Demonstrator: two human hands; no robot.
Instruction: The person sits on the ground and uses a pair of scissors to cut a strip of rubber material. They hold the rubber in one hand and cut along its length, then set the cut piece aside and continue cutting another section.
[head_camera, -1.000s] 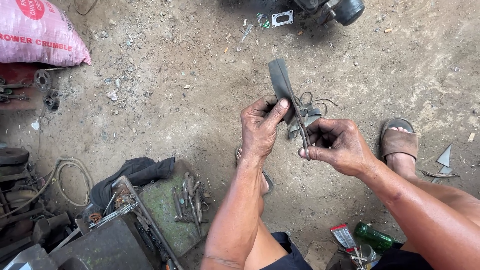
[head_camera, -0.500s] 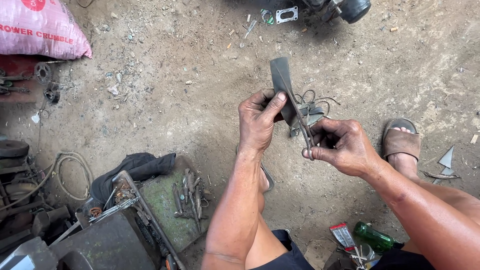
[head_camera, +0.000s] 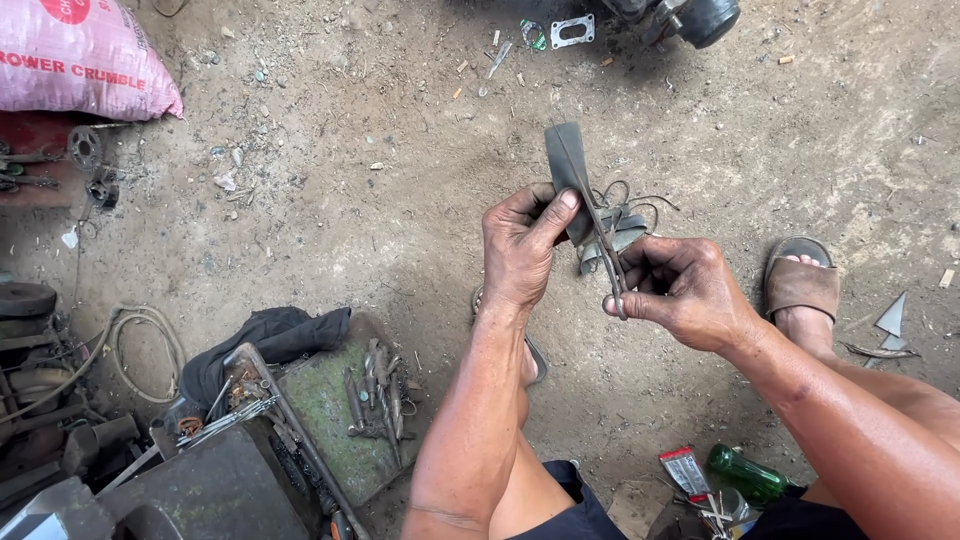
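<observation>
**Two hands, one dark strip, over the dirt floor**

Two hands are busy above the bare, gritty dirt floor (head_camera: 330, 190). Biggest thing in view is the pink printed sack (head_camera: 75, 60) at the top left corner. Down at lower left sits the open, grimy metal toolbox (head_camera: 320, 420) with drill bits lying on its green lid, a dark cloth (head_camera: 265, 340) bunched beside it, and a pale coiled hose (head_camera: 140, 345) further left. A brown sandal (head_camera: 800, 285) is on the foot at right. Now the action: the left hand (head_camera: 520, 250) is closed around the flat dark grey rubber strip (head_camera: 568, 165), thumb pressed on its face, the strip standing upright between both hands. The right hand (head_camera: 690, 290) grips the small metal scissors (head_camera: 610, 265), whose blades run up along the strip's edge. A green glass bottle (head_camera: 745, 475) lies at the bottom right.
</observation>
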